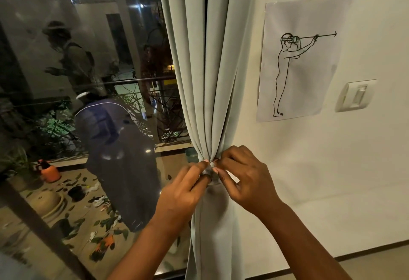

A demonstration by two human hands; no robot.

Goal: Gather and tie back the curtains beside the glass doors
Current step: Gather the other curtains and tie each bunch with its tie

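Left hand (184, 188): fingers curled, thumb and forefinger pinching the tie-back (210, 170) from the glass side; it holds nothing else. Right hand (244, 174): fingers likewise curled, fingertips (218, 170) pinching the same tie-back from the wall side, so that the two hands meet on it, touching or all but touching. Tie-back: a narrow band of pale grey fabric, mostly hidden under the fingers; whether it is knotted yet or only wrapped cannot be told. Judged soft, light and limp, with no spring of its own, likely to slacken if either pinch is let go before the fastening is made; best held by its loose ends, close to the bundle. Curtain (205, 94): pale grey-green cloth, already gathered into one narrow neck directly behind the fingers, folds fanning wider above and hanging loose below. Judged pliant and of moderate weight, smooth enough to slip through a loose band, not fragile; best held at the cinched neck, where the hands now are. Position: hanging between the glass door (88, 80) on the left and the wall (332, 169) on the right, just beside both. On the wall, well apart from the hands: a printed line drawing (298, 63) of a standing figure, and a switch plate (356, 96). Stage, as judged: gathering done, tying in hand.
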